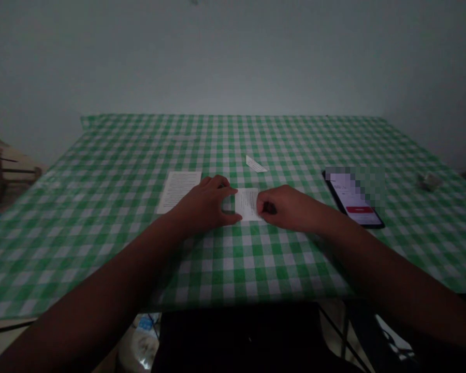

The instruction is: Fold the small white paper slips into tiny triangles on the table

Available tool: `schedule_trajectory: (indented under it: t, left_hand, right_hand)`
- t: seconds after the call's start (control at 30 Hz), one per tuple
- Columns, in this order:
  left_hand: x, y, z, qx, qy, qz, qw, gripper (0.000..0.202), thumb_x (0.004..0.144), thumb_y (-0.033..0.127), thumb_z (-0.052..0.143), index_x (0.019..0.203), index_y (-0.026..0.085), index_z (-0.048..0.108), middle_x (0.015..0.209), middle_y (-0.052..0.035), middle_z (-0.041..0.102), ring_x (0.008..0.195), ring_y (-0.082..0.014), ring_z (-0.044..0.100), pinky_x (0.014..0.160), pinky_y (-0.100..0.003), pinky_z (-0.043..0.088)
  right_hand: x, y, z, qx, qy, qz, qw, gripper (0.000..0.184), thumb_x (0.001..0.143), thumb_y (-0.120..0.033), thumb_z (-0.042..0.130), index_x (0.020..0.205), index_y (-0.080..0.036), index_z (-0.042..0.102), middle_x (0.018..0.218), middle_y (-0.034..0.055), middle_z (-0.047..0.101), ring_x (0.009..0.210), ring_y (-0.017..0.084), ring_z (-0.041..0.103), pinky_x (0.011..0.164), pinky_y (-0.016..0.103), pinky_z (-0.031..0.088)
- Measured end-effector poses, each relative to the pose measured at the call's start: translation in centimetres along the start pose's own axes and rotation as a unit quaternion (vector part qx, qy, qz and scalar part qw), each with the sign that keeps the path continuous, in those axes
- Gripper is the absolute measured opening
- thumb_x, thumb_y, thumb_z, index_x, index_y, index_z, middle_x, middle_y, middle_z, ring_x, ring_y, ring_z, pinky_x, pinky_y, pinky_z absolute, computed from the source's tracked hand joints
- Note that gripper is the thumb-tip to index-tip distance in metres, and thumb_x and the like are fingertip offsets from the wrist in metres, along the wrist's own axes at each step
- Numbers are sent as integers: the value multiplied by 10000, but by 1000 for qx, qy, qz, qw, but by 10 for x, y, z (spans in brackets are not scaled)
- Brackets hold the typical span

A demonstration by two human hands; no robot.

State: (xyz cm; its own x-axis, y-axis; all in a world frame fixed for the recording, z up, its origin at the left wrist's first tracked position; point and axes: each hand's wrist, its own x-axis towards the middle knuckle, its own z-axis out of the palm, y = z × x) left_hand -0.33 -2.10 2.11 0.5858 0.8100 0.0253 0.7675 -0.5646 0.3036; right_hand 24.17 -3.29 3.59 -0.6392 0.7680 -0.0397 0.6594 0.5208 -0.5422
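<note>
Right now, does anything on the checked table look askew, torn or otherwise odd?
Little stands out. A small paper scrap lies askew beyond the hands, apart from the printed sheet. The left hand and right hand pinch a folded paper.

The counter (233, 259) is covered by a green-and-white checked cloth, smooth and faintly sheeny like coated fabric. The small slip (247, 203) pinched between the left hand (205, 204) and the right hand (285, 207) is seen to be thin, matt white paper with fine print. The same matt printed paper is shown by the larger sheet (178, 190) and by the scrap (255, 165). A glossy glass face in a dark frame is presented by the phone (353, 199).
</note>
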Motion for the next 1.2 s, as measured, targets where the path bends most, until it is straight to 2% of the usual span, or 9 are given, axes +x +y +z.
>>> schedule_trajectory:
  t: [0.23, 0.3, 0.43, 0.6, 0.8, 0.9, 0.97, 1.07, 1.2]
  left_hand:
    - [-1, 0, -1, 9, 4, 12, 1000, 651, 787, 573, 705, 1322, 213, 621, 1345, -107, 547, 1175, -291, 536, 1045, -453, 443]
    - [-1, -1, -2, 17, -2, 22, 1000, 657, 801, 578, 693, 1331, 197, 617, 1343, -117, 549, 1182, -299, 533, 1041, -462, 445]
    - [1, -4, -5, 6, -5, 31, 999, 614, 856, 608, 626, 1319, 205, 632, 1328, -113, 569, 1176, -297, 540, 1036, -470, 447]
    - [6, -7, -8, -43, 15, 49, 998, 398, 1006, 442, 437, 1178, 208, 708, 1213, -91, 642, 1116, -237, 590, 1023, -418, 458]
    - [11, -11, -5, -101, 58, 0, 993, 269, 959, 365, 529, 985, 206, 745, 1087, -58, 693, 994, -202, 647, 950, -380, 506]
    - [11, -13, -1, -100, 75, -22, 992, 161, 886, 334, 634, 924, 209, 729, 1064, -47, 690, 970, -203, 649, 947, -388, 509]
    - [11, -13, 2, -87, 78, -12, 993, 126, 860, 313, 664, 890, 200, 708, 1046, -50, 684, 980, -212, 641, 958, -401, 502]
    - [11, -12, 6, -68, 78, 3, 995, 137, 843, 273, 682, 953, 192, 675, 1082, -59, 675, 1040, -226, 620, 995, -421, 480]
    - [9, -8, 8, -76, 81, 62, 992, 289, 885, 191, 599, 1175, 199, 597, 1208, -66, 650, 1165, -223, 565, 1060, -423, 435]
  right_hand:
    - [-5, -4, -2, 49, -73, -56, 995, 134, 795, -88, 593, 821, -201, 660, 765, -24, 663, 654, 111, 585, 619, 236, 410]
    - [-4, -1, -4, 62, -38, -43, 996, 109, 840, -139, 587, 880, -205, 665, 780, -20, 674, 655, 115, 586, 619, 242, 413]
    - [-1, 4, -8, 63, 96, -15, 993, 111, 890, -195, 574, 917, -194, 681, 820, 5, 689, 686, 127, 593, 647, 263, 426]
    - [3, 11, -8, 37, 173, -52, 983, 104, 878, -174, 593, 835, -187, 686, 837, 26, 669, 770, 151, 609, 701, 283, 455]
    - [4, 16, -1, 8, 121, -49, 991, 139, 845, -114, 610, 926, -183, 699, 924, 52, 677, 808, 164, 630, 752, 309, 494]
    - [4, 15, 2, 9, 96, 6, 995, 143, 875, -201, 639, 1007, -180, 689, 909, 59, 694, 787, 186, 642, 729, 330, 508]
    - [5, 16, 5, -40, 98, 13, 994, 210, 890, -285, 654, 1060, -167, 686, 974, 101, 692, 891, 244, 646, 803, 394, 520]
    - [6, 17, 10, -116, 100, -19, 988, 298, 897, -357, 663, 1106, -145, 684, 1101, 160, 664, 1069, 322, 600, 947, 486, 487]
    - [8, 17, 17, -81, 114, -14, 990, 398, 924, -278, 611, 1292, -130, 577, 1110, 148, 684, 1092, 310, 601, 979, 497, 487]
